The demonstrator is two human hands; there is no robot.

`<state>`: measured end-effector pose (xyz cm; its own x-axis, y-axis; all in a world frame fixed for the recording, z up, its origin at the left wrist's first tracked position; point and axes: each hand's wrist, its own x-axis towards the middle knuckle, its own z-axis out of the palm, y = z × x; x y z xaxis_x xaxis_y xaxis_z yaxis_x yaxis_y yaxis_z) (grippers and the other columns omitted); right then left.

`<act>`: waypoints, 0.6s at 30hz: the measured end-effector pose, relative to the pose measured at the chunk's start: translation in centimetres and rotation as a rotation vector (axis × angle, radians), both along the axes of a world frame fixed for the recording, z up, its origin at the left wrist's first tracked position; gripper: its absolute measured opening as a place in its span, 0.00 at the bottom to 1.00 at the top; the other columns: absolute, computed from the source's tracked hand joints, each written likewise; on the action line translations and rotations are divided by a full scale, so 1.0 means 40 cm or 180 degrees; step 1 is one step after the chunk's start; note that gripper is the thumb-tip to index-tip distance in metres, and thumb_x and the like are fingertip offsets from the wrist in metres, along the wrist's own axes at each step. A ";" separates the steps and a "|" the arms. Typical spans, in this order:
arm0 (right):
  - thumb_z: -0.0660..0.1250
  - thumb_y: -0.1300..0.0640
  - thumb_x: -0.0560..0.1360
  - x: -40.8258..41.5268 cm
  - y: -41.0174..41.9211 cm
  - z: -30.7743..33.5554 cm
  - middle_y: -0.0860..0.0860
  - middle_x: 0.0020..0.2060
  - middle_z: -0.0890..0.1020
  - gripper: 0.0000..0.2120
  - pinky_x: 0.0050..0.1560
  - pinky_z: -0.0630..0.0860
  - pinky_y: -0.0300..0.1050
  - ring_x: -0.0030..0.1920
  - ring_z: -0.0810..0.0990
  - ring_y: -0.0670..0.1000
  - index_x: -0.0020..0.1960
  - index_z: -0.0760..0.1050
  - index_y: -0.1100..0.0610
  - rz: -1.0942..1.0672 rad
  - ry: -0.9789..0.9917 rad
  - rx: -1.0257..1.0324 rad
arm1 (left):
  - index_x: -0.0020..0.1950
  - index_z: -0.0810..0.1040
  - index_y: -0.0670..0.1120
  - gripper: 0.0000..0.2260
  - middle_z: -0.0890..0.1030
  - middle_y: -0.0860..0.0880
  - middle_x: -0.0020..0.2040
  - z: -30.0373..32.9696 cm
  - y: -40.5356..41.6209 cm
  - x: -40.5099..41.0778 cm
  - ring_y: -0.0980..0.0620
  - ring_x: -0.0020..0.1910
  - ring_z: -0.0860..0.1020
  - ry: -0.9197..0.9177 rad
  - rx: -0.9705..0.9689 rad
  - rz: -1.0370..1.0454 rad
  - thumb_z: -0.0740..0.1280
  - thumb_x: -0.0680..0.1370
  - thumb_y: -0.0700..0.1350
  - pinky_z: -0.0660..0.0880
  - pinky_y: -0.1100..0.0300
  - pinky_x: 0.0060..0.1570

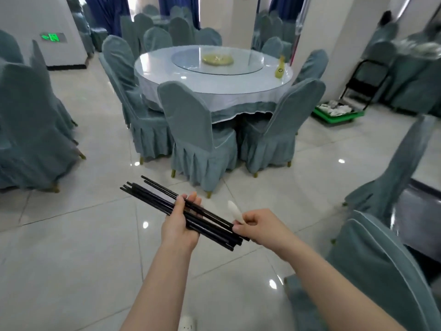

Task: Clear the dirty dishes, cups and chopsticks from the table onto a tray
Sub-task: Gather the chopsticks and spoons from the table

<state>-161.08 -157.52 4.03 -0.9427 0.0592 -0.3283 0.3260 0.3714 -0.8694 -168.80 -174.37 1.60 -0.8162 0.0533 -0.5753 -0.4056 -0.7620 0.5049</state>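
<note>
Several black chopsticks form a bundle that my left hand holds over the tiled floor, thumb on top and fingers underneath. Their near ends meet my right hand, which pinches them and also grips a white spoon that sticks up from the fist. Far right on the floor stands a green tray cart loaded with white dishes. The round table ahead carries a yellowish dish on its glass turntable and a yellow bottle near its right edge.
Grey-blue covered chairs ring the round table. More covered chairs stand at the left and close on my right. A black folding chair stands behind the cart. Open tiled floor lies between me and the table.
</note>
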 end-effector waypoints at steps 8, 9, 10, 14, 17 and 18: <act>0.73 0.57 0.70 -0.202 0.193 0.019 0.41 0.21 0.76 0.08 0.25 0.61 0.26 0.22 0.69 0.37 0.32 0.81 0.52 -0.1071 -0.0081 0.0189 | 0.49 0.77 0.43 0.09 0.84 0.46 0.41 0.014 0.265 -0.312 0.51 0.38 0.84 0.0139 0.0174 -0.1023 0.60 0.82 0.45 0.80 0.58 0.38; 0.73 0.57 0.70 -0.214 0.216 0.014 0.41 0.21 0.75 0.08 0.24 0.62 0.26 0.22 0.69 0.37 0.32 0.81 0.53 -0.1202 -0.0103 0.0152 | 0.49 0.76 0.43 0.08 0.83 0.47 0.40 0.013 0.309 -0.327 0.51 0.37 0.84 0.0159 0.0185 -0.1179 0.59 0.82 0.45 0.80 0.59 0.36; 0.73 0.57 0.70 -0.225 0.241 0.009 0.41 0.21 0.73 0.07 0.25 0.62 0.26 0.22 0.68 0.37 0.33 0.81 0.55 -0.1320 -0.0136 0.0108 | 0.49 0.76 0.44 0.08 0.82 0.48 0.38 0.010 0.352 -0.341 0.52 0.36 0.84 0.0188 0.0175 -0.1340 0.59 0.82 0.45 0.79 0.58 0.36; 0.72 0.50 0.71 -0.269 0.367 -0.011 0.42 0.21 0.70 0.11 0.26 0.62 0.31 0.23 0.65 0.39 0.33 0.80 0.53 -0.1653 -0.0225 0.0138 | 0.44 0.74 0.45 0.09 0.79 0.51 0.30 -0.010 0.520 -0.421 0.53 0.32 0.82 0.0138 0.0051 -0.1711 0.60 0.82 0.45 0.76 0.57 0.40; 0.69 0.43 0.72 -0.298 0.496 -0.027 0.42 0.29 0.81 0.12 0.34 0.68 0.32 0.24 0.69 0.37 0.39 0.83 0.50 -0.1979 -0.0149 0.0053 | 0.42 0.73 0.46 0.10 0.77 0.52 0.26 -0.015 0.644 -0.491 0.55 0.27 0.78 0.0047 0.0107 -0.1804 0.61 0.82 0.46 0.75 0.58 0.38; 0.68 0.43 0.73 -0.307 0.543 -0.028 0.43 0.35 0.84 0.13 0.37 0.69 0.34 0.25 0.71 0.36 0.42 0.83 0.51 -0.2067 -0.0109 -0.0008 | 0.41 0.73 0.46 0.10 0.75 0.52 0.26 -0.014 0.688 -0.515 0.56 0.26 0.77 0.0043 0.0149 -0.1819 0.61 0.82 0.46 0.75 0.59 0.37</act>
<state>-173.37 -135.79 2.90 -0.7044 0.6127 -0.3584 0.5110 0.0873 -0.8552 -189.39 -146.85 1.06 -0.6576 0.5134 -0.5513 -0.7534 -0.4452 0.4839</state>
